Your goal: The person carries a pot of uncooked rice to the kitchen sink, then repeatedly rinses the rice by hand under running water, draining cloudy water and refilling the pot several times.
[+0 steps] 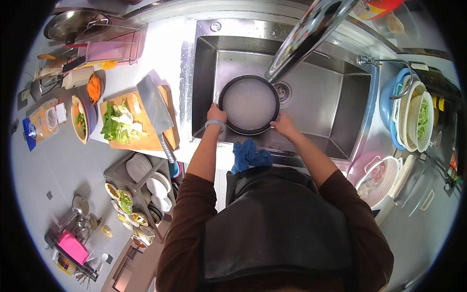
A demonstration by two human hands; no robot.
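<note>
A round dark-rimmed pot (pixel 249 104) filled with cloudy whitish liquid is held over the left part of a stainless steel sink (pixel 321 98). My left hand (pixel 216 114) grips its left side, and my right hand (pixel 282 125) grips its lower right side. A grey band circles my left wrist. The chrome faucet (pixel 306 36) reaches down to the pot's upper right edge; whether water runs from it I cannot tell. Right of the pot shows the sink drain (pixel 282 93). A blue cloth (pixel 250 155) hangs on the sink's front edge, just below the pot.
Left of the sink, a cleaver (pixel 155 106) lies across a wooden cutting board (pixel 146 144) with chopped greens (pixel 118 122). Shredded carrot (pixel 93 88) stands behind it. Nested baskets (pixel 412 116) with cut green vegetables are at the right, near a pink basin (pixel 365 166). Plates (pixel 138 166) fill a lower rack.
</note>
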